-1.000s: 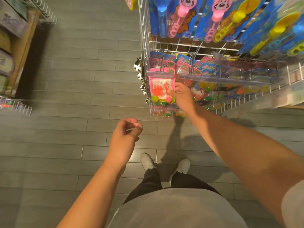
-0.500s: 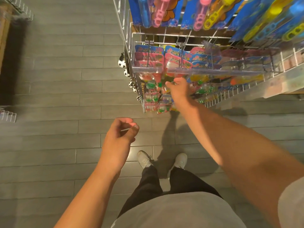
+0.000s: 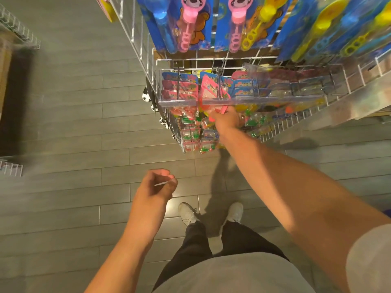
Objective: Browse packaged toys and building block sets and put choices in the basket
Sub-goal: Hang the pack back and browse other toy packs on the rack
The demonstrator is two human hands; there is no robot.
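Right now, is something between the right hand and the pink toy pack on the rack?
Nothing: the right hand already grips the pink toy pack by its lower edge. No basket is in view.

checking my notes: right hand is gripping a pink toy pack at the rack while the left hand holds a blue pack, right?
Not quite. The head view shows the left hand loosely curled over the floor, holding nothing. The right hand does grip the pink toy pack at the rack.

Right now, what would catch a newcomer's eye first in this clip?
The bubble wands, pink, blue and yellow on blue cards, hang in a row along the top of the wire rack. Below them the right hand grips a pink pack at the clear bin. The left hand hangs loosely curled over the grey floor, holding nothing.
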